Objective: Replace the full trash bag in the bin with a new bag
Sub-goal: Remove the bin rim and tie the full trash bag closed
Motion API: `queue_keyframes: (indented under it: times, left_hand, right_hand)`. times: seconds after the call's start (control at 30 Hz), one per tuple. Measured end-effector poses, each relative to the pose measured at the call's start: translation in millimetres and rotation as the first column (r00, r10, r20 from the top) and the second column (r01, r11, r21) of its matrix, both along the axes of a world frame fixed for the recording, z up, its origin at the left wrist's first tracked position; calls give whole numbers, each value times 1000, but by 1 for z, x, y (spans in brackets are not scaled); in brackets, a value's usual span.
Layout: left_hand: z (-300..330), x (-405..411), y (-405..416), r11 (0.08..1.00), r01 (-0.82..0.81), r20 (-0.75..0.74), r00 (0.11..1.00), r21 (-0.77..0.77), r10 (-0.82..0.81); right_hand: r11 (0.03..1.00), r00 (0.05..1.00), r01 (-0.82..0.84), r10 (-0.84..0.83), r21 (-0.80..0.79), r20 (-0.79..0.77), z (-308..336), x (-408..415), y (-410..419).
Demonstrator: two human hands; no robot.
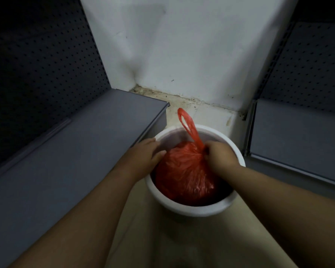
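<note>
A round white bin stands on the pale floor between two shelves. Inside it lies a full red trash bag, bunched at the top, with one loop handle sticking up over the far rim. My right hand is closed around the bag's gathered neck at the base of that handle. My left hand rests on the bin's left rim, fingers spread and touching the bag's left side. No new bag is in view.
A grey metal shelf with a dark pegboard back runs along the left, its corner close to the bin. A second grey shelf sits to the right. A white wall with a dirty base is behind.
</note>
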State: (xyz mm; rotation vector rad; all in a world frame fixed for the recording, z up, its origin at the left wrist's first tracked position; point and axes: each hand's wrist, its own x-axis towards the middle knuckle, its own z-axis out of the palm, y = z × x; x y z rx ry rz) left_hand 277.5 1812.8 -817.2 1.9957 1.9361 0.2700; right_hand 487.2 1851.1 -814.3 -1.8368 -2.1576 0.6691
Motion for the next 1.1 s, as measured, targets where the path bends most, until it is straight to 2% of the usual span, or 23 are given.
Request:
queue_keyframes:
  times: [0.17, 0.33, 0.53, 0.63, 0.7, 0.83, 1.0, 1.1]
  left_hand:
    - [-4, 6, -2, 999, 14, -41, 999, -42, -16]
    - [-12, 9, 7, 1000, -20, 12, 1000, -15, 20]
    - [-8, 16, 20, 998, -43, 198, 979, -54, 53]
    - [15, 16, 25, 972, -168, 393, 893, -164, 221]
    - [43, 15, 28, 956, -243, 422, 859, -162, 290]
    - [121, 21, 34, 949, -292, 382, 869, -118, 315]
    - [265, 45, 42, 988, -149, 198, 970, 34, 140]
    - [353, 74, 46, 991, -67, 103, 993, 119, 55]
  right_hand:
    - [999, 1000, 17, -16, 49, -21, 1, 6, 6]
    - [994, 997, 27, -19, 105, -72, 6, 8, 13]
    - [981, 996, 47, -32, 189, -77, 37, 14, 30]
    - [986, 996, 60, -49, 158, -77, 63, 19, 34]
    - [988, 995, 69, -57, 137, -84, 89, 23, 32]
    - [990, 990, 101, -90, 101, -111, 155, 32, 24]
    - [979, 977, 192, -185, 72, -104, 286, 61, 7]
    - [961, 961, 268, -262, 69, -84, 365, 87, -14]
